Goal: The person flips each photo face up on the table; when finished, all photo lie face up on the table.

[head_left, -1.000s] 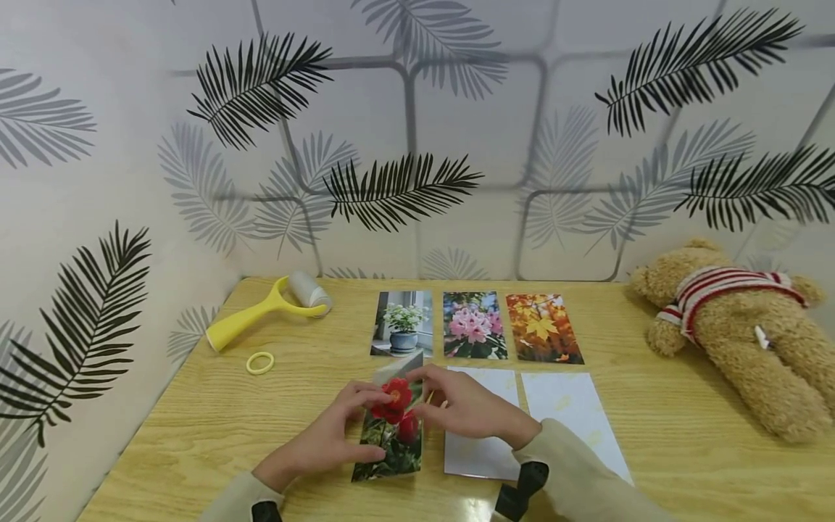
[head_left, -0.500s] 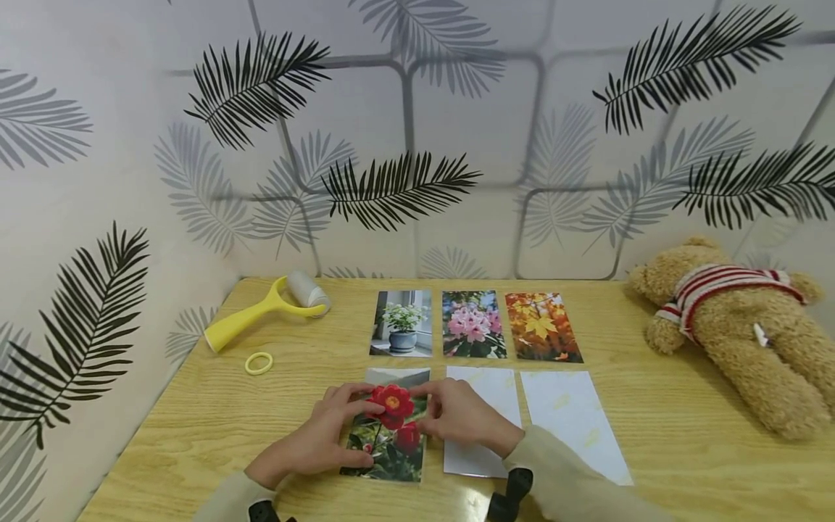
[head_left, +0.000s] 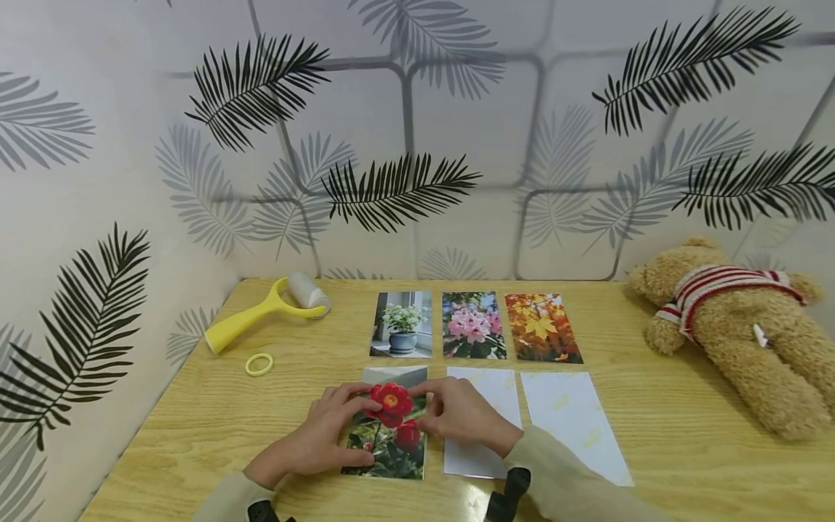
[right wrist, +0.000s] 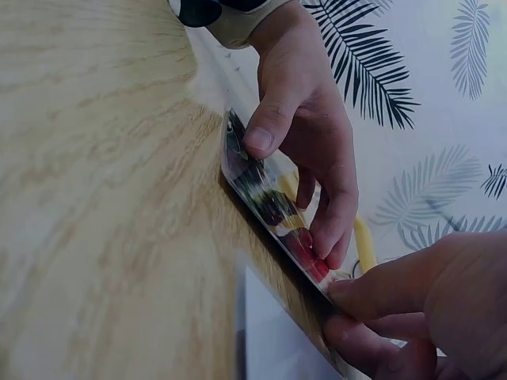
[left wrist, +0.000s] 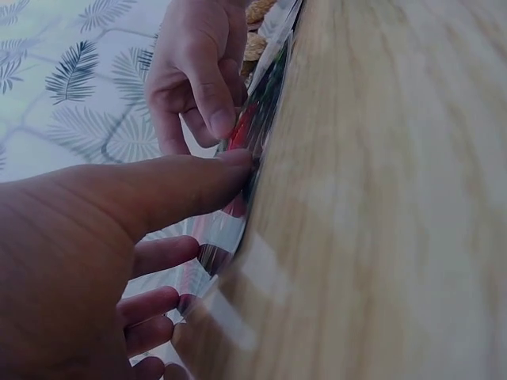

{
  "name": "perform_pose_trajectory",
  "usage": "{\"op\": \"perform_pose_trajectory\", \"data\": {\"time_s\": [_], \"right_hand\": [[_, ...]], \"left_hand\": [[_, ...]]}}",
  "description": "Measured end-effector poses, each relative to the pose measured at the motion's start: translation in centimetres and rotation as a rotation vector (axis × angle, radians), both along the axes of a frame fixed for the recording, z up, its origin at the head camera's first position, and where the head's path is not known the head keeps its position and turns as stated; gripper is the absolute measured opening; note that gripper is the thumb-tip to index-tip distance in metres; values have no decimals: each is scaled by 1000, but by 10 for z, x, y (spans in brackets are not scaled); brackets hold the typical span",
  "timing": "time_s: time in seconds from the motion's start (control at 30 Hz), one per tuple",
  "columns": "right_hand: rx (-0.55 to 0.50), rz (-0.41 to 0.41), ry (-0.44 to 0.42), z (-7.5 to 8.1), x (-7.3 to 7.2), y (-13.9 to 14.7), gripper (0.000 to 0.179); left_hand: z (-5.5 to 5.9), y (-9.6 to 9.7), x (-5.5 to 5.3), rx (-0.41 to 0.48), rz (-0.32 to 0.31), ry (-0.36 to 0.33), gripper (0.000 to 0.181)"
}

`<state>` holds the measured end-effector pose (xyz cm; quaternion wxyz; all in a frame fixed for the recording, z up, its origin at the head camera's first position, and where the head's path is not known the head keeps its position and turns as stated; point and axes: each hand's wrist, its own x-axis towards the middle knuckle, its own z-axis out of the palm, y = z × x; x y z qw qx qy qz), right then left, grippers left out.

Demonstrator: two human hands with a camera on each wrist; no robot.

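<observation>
A photo card of red flowers (head_left: 398,460) lies face up at the near left of the group of cards. My left hand (head_left: 316,438) rests on its left side, thumb on the lower part and fingertips near the upper flower, with the fingers extended. At the right edge, my right hand (head_left: 464,415) pinches the same card between thumb and bent fingers; the right wrist view has that thumb (right wrist: 380,289) right at the edge. A white blank-faced card (head_left: 479,457) lies partly under my right forearm and hand.
Another white card (head_left: 574,424) lies further right. Behind are photos of a potted plant (head_left: 401,326), pink flowers (head_left: 474,326) and autumn leaves (head_left: 543,330). A yellow-handled lint roller (head_left: 267,308) and yellow ring (head_left: 259,365) lie left, a teddy bear (head_left: 737,341) right.
The red-flower card was tilted with its top raised a second ago and now lies flat on the table. Both hands came down with it. Over the last half second little has moved.
</observation>
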<state>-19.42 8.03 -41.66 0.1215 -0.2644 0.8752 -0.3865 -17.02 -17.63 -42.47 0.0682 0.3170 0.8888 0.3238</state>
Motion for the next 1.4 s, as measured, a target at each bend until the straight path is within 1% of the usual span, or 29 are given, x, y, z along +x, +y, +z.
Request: {"op": "perform_pose_trajectory", "data": {"time_s": [0.17,0.2,0.27,0.43,0.57,0.67,0.73,0.83,0.93,1.0,1.2,1.33,1.4], "right_hand": [[5,-11,12,-1,2,2,31],[5,-14,14,-1,2,3,31],[-1,-17,18,-1,2,4,29],[-38,-35,44,-1,1,12,16],[-59,-53,84,1,1,25,14],[-72,-58,120,6,3,36,13],[-82,-65,138,8,4,45,13],[-78,-96,132,11,8,57,13],[-67,-132,97,14,10,69,14],[-59,-139,72,15,12,76,15],[-3,-129,20,15,15,97,17],[45,-156,3,16,17,108,20],[63,-168,-20,17,18,111,22]], "left_hand": [[-2,2,0,-14,-1,-15,56],[-2,2,0,-14,3,-30,56],[-3,3,0,-22,3,-29,56],[-3,11,-1,-17,-4,-42,52],[-1,18,-4,8,3,-76,47],[1,22,-6,41,14,-80,42],[2,26,-8,69,4,-74,39],[5,34,-10,105,-23,-77,37],[8,44,-12,121,-55,-76,38],[9,51,-13,121,-90,-77,40],[10,73,-15,64,-189,-50,42],[10,92,-17,17,-228,-56,44],[9,100,-18,0,-240,-66,44]]}}
